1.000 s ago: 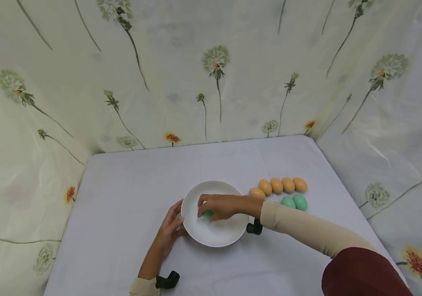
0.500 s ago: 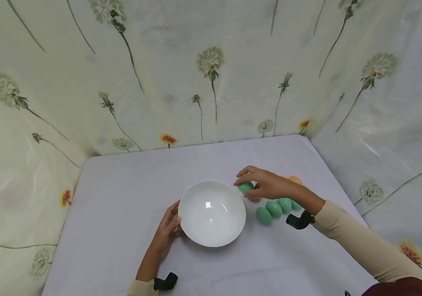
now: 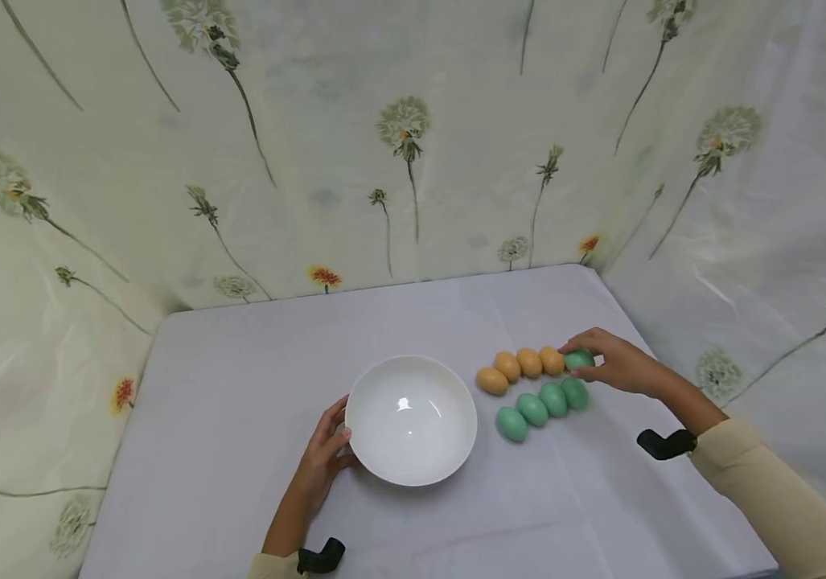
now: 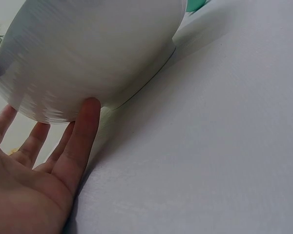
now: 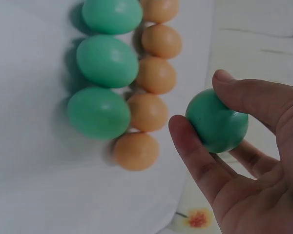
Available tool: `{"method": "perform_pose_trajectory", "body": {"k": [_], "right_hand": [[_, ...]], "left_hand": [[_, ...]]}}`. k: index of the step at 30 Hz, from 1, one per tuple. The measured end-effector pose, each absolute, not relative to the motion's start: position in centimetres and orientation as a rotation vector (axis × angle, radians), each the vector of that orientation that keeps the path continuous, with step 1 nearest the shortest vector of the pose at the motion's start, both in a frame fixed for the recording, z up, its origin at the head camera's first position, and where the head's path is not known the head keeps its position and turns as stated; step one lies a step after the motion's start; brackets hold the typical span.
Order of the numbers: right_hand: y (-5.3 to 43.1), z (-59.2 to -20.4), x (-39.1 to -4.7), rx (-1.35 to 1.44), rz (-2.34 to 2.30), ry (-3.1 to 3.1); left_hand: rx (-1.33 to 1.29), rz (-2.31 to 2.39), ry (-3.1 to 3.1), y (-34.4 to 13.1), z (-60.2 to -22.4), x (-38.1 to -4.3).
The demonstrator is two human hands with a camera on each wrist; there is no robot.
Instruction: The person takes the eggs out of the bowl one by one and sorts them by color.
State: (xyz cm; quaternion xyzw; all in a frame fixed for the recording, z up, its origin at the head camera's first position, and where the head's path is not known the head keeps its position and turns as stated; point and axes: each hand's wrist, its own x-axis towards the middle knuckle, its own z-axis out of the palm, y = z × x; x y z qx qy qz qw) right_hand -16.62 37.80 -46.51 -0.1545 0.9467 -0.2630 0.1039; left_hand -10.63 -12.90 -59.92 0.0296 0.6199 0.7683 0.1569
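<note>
A white bowl stands on the table, and my left hand holds its left side, thumb at the rim. In the left wrist view the fingers press against the bowl's outer wall. My right hand pinches a green egg between thumb and fingers, raised beside the right end of two egg rows. Several orange eggs form the far row; in the head view the held egg hides the last one. Several green eggs make up the nearer row.
A pale cloth covers the table. Behind it and at both sides hangs a curtain printed with dandelions. A black wrist mount sticks out from the right sleeve, another mount from the left.
My right hand has lifted the green egg out of the bowl and carried it right, past the orange row to its far end. The left hand has stayed on the bowl.
</note>
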Motion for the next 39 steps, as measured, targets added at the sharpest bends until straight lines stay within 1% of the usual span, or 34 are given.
{"method": "perform_pose_trajectory", "body": {"k": [6,13,17,27,39], "right_hand": [[40.3,-49.5,-15.9,-0.323,-0.811,2.747],[41.3,-51.8,-16.0,-0.233,-0.827,2.703],[41.5,-52.6,-16.2,-0.200,-0.802,2.696],[41.6,-54.5,-16.3,-0.215,-0.800,2.712],[41.4,-55.1,-15.6,-0.230,-0.813,2.752]], "left_hand": [[0.083,2.194,1.780,-12.9,-60.0,-10.7],[0.098,2.199,1.774,-13.1,-60.1,-10.7],[0.098,2.196,1.771,-13.1,-60.2,-10.7],[0.103,2.197,1.767,-13.2,-60.3,-10.7],[0.107,2.196,1.774,-13.2,-60.3,-10.7]]}}
